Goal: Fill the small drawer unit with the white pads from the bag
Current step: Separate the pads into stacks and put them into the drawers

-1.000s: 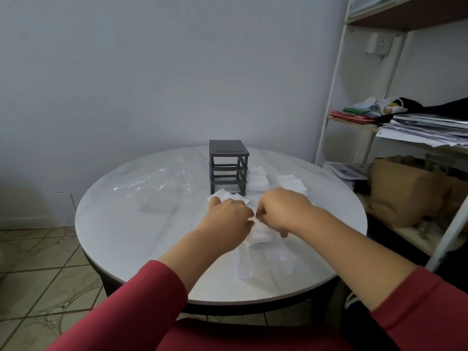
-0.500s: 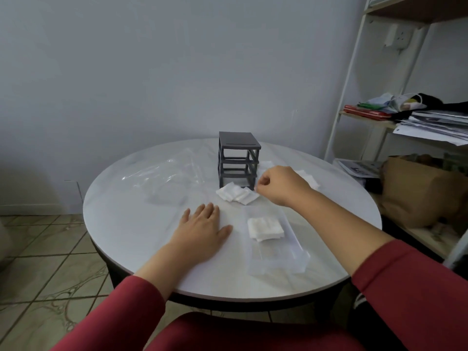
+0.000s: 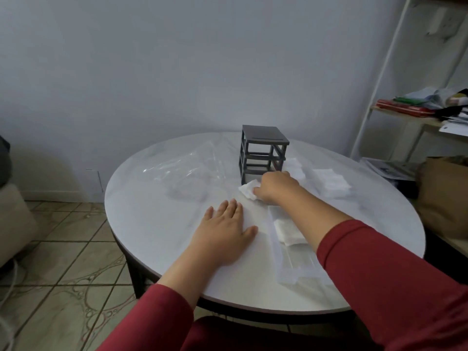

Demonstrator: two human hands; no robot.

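1. Head view, the hands: the left hand (image 3: 224,233) lies flat, palm down, on the round white table (image 3: 157,224), fingers spread and holding nothing. The right hand (image 3: 274,186) reaches forward and closes its fingers on a small heap of white pads (image 3: 249,190) lying at the foot of the dark grey drawer frame (image 3: 263,153).
2. Head view, the task's things: the frame stands upright near the table's far middle, its slots showing through with no drawers in them. A clear plastic drawer (image 3: 293,259) lies on the table near the front edge, partly under the right forearm, with a stack of white pads (image 3: 287,231) at its far end. More pads (image 3: 330,182) lie to the right of the frame, and another bunch (image 3: 295,168) just beside its right foot; whether clear drawers hold them I cannot tell.
3. Head view, surroundings: a crumpled clear plastic bag (image 3: 182,173) spreads over the table left of the frame. The right forearm crosses above the clear drawer and hides part of it. A white shelf unit (image 3: 385,79) with papers and a brown paper bag (image 3: 445,196) stand at the right, off the table.
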